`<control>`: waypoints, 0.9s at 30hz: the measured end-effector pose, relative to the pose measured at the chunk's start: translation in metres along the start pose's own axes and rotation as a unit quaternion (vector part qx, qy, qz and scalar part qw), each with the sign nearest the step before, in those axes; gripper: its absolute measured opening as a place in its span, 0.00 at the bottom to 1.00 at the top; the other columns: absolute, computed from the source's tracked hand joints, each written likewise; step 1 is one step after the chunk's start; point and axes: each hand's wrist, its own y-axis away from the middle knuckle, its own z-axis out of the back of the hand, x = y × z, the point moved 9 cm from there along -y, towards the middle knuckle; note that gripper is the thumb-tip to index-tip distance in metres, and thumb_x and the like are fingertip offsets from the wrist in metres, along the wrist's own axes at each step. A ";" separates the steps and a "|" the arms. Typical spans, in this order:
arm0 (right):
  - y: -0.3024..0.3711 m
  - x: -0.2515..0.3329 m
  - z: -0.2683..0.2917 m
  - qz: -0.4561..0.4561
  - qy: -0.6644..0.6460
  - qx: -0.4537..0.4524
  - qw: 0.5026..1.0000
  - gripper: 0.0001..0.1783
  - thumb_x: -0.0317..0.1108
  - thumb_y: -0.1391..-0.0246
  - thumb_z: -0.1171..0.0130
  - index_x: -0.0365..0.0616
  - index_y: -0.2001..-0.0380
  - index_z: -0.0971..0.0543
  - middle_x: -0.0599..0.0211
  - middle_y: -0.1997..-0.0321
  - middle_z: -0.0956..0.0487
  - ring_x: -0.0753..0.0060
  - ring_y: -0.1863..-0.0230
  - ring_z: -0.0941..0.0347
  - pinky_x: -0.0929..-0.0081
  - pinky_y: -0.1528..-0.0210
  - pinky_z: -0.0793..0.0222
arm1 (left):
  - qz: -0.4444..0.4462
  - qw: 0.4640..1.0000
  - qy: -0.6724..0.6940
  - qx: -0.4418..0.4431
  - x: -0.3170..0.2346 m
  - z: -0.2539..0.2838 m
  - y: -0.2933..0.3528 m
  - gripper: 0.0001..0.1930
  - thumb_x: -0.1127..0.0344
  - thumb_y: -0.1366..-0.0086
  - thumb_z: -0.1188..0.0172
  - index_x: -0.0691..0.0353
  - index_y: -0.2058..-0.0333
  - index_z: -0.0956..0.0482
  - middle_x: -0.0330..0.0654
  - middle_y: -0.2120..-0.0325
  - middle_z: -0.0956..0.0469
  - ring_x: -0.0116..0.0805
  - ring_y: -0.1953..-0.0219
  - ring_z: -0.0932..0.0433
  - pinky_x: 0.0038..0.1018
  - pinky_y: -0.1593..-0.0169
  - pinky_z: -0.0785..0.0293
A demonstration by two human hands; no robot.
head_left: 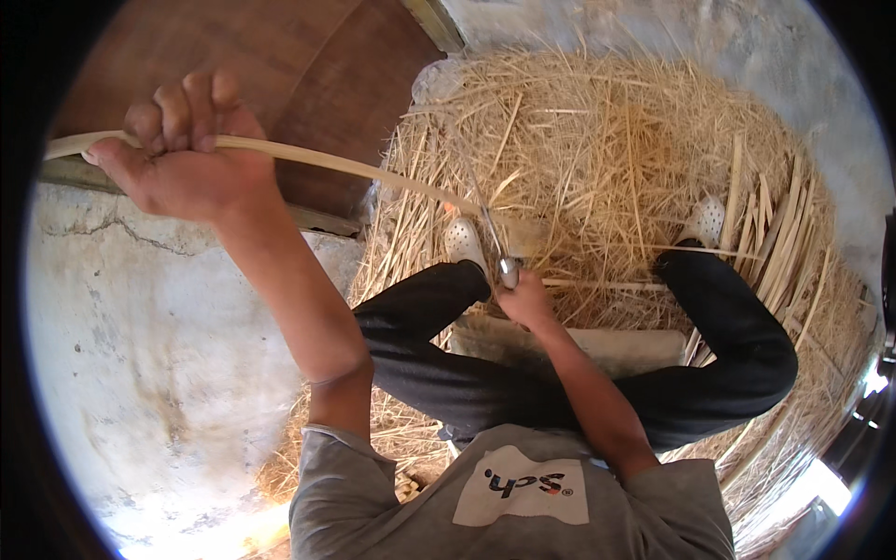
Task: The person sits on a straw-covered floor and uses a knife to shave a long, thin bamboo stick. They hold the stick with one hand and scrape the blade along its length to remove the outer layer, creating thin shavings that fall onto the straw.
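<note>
My left hand [191,154] is raised at the upper left, its fingers closed round a long pale strip [345,166] that looks like split bamboo. From that fist the strip slopes down to the right and meets the blade of a knife [490,229]. My right hand [525,299], low between my knees, is wrapped round the knife's handle, most of which the fingers hide. The thin blade points up and away from me. Whether its edge is cutting into the strip cannot be made out.
Pale shavings [607,140] cover the floor in a thick heap. Several split strips [779,233] lie at the right. Below my right hand is a low block [597,347]. A stained wall [140,308] and a brown panel [327,84] stand at the left.
</note>
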 end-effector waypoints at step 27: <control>-0.018 -0.093 0.054 -0.042 0.110 -0.009 0.993 0.09 0.32 0.57 0.40 0.38 0.72 0.26 0.62 0.81 0.28 0.69 0.78 0.32 0.68 0.71 0.34 | -0.003 0.999 0.015 -0.035 0.008 0.010 -0.012 0.30 0.37 0.32 0.62 0.50 0.87 0.48 0.31 0.91 0.51 0.26 0.88 0.55 0.23 0.81 0.53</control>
